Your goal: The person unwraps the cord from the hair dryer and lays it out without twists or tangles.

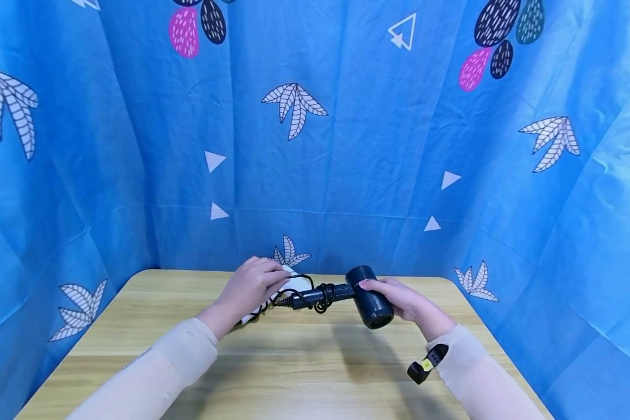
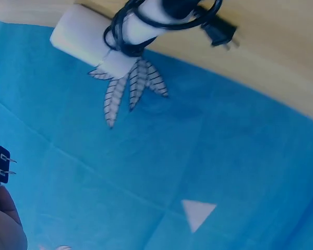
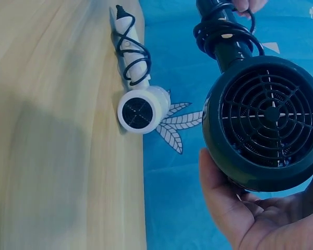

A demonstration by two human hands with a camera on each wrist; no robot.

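Enclosed on the left, back and right by blue cloth (image 1: 283, 181), hung like walls, with vertical creases and a long horizontal fold line low across the back. Printed with white, dark-veined leaf sprays (image 1: 297, 114), small pale triangles (image 1: 213, 161), an outlined triangle (image 1: 413, 30) near the top, and clusters of speckled drops (image 1: 184, 32) in pink, near-black and green. Furnished with a pale wood-grain table (image 1: 273, 379), rounded at both far corners and set near the back cloth. Lit brightest on the upper right, with deeper blue toward the left corner. Marked across the tabletop by soft, blurred shadows (image 1: 367, 356).
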